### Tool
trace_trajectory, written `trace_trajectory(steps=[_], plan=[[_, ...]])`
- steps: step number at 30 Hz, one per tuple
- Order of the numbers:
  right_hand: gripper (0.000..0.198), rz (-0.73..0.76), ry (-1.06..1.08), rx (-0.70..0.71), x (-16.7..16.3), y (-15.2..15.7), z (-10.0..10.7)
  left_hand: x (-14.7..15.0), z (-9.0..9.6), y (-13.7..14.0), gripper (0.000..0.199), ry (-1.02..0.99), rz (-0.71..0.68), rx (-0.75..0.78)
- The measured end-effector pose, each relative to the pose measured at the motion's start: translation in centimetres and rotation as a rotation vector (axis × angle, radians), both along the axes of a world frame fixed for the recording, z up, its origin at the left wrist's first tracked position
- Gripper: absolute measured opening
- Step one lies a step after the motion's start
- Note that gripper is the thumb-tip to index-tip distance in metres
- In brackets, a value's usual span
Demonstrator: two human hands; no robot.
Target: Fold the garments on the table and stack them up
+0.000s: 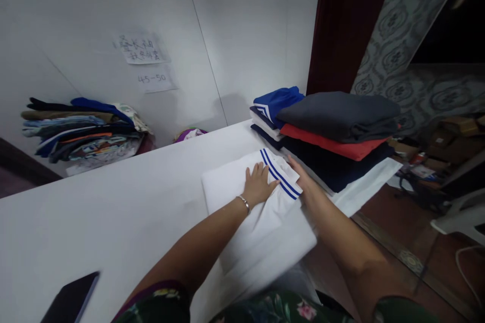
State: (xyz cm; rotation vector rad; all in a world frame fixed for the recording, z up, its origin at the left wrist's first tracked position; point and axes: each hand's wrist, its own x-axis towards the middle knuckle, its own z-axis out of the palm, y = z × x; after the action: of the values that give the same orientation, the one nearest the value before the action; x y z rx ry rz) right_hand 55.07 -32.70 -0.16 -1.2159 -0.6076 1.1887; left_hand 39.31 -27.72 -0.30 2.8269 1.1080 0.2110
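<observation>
A folded white garment [235, 181] with two blue stripes along a ribbed band lies on the white table, its near part reaching the table's front edge by my body. My left hand [259, 184], a silver bracelet on its wrist, rests flat on the cloth with fingers spread beside the stripes. At the right end of the striped band, my right hand [303, 176] holds the garment's edge. Some of its fingers are hidden by the fabric.
A stack of folded clothes [341, 116], grey, red, blue and dark, stands just right of my hands. Another clothes pile [87, 131] sits at the far left. A dark phone [71, 298] lies at the table's [125, 202] near left. Handwritten papers [146, 60] hang on the wall.
</observation>
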Motion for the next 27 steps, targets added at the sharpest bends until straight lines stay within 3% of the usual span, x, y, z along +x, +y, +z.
trace_trajectory(steps=[3,7,10,12,15,20,24,27], plan=[[0.044,0.031,0.111,-0.075,1.9,-1.1,0.7,0.4,-0.7,0.2,0.076,0.014,0.003,-0.090],[0.051,-0.059,-0.226,-0.065,2.8,-3.2,0.8,-0.6,1.5,1.5,0.072,-0.039,0.024,-0.280],[0.066,-0.031,-0.494,-0.081,2.4,-4.7,0.3,-3.3,3.6,3.2,0.066,-0.093,0.075,-0.214],[0.069,-0.019,-0.639,-0.112,2.0,-5.3,-0.4,-5.8,4.0,4.5,0.063,-0.051,0.141,-0.106],[0.057,-0.051,-0.781,-0.114,1.5,-5.6,-1.8,-9.1,3.0,6.2,0.064,0.059,0.305,-0.020],[0.041,-0.107,-0.856,-0.055,1.7,-5.5,-3.1,-11.2,0.7,7.7,0.062,0.039,0.457,-0.317],[0.033,-0.155,-0.871,0.036,1.0,-6.5,-1.7,-11.8,0.5,8.2,0.061,-0.196,0.524,-0.323],[0.036,-0.171,-0.958,0.188,-0.9,-7.5,0.2,-12.7,0.3,8.7,0.062,-0.267,0.622,-0.287]])
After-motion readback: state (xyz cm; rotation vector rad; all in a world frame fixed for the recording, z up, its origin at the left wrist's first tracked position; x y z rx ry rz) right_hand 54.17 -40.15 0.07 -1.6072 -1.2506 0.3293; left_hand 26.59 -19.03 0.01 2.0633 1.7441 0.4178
